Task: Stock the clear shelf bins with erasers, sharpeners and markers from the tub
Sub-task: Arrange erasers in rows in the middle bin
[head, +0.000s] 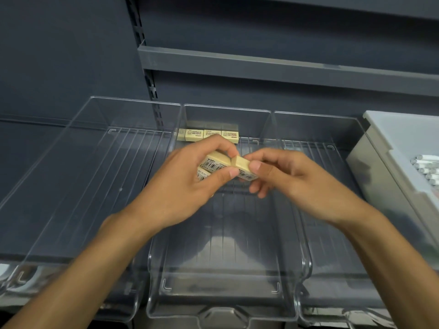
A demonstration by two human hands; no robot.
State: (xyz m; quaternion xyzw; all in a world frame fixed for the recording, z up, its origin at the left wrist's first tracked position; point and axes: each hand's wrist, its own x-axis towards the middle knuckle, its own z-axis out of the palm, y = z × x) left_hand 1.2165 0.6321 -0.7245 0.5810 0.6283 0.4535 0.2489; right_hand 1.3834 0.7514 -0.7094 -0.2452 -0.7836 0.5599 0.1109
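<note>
Above the middle bin point(225, 314), the left hand point(190, 176) grips stacked erasers point(215, 162), the right hand point(285, 174) pinches one eraser point(242, 163); beyond them lies a single row point(209, 134) (early days), markers point(427, 167) waiting in the tub point(380, 167) rightward.

Bins point(225, 312) clear glossy plastic; shelf point(237, 65) matt grey metal; tub point(370, 176) matt plastic.

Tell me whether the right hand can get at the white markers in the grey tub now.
Probably yes: the tub stands open-topped beside the right hand, nothing between it and the markers. But the hand pinches an eraser, so set that down first.
</note>
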